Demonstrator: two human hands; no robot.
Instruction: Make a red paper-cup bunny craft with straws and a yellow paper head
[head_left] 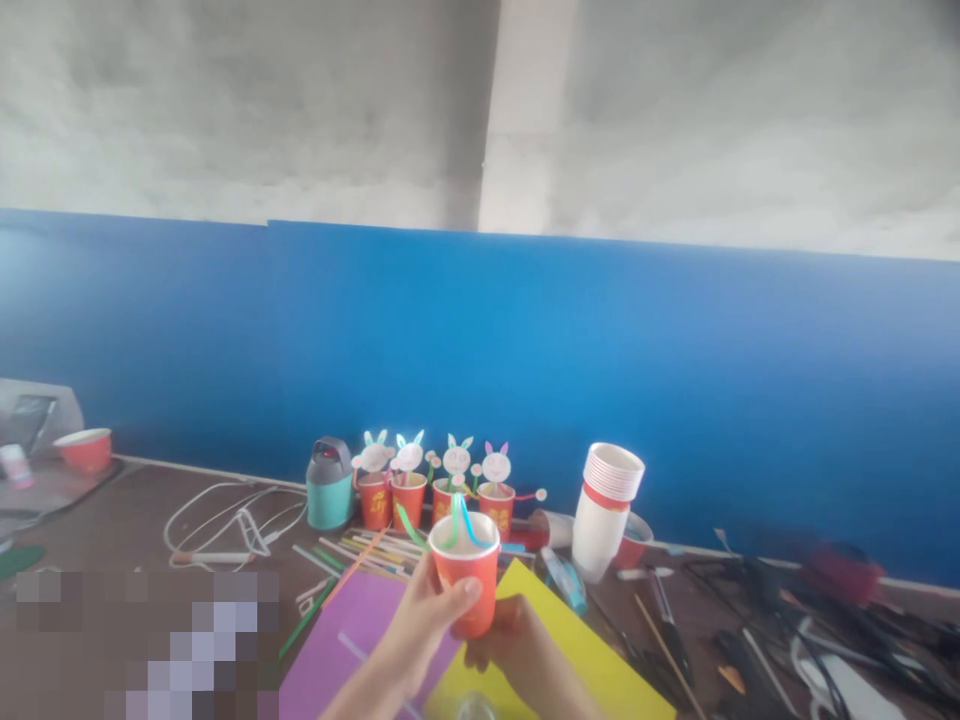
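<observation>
My left hand (439,605) is wrapped round a red paper cup (484,580), thumb across its front. The cup is held up, mouth upward, with green and blue strips sticking out of the top; one green strip bends out to the left. My right hand (517,640) is close against the cup's lower right side, its fingers curled. Whatever those fingers hold, if anything, is hidden. Beneath both hands lie a purple sheet (360,620) and a yellow sheet (570,640).
Behind stands a row of red cups with white rabbit faces (457,460). A teal container (330,490) is to their left, a stack of white paper cups (606,510) to their right. Straws or sticks (375,548) lie behind the purple sheet. Cables and tools (750,640) clutter the right.
</observation>
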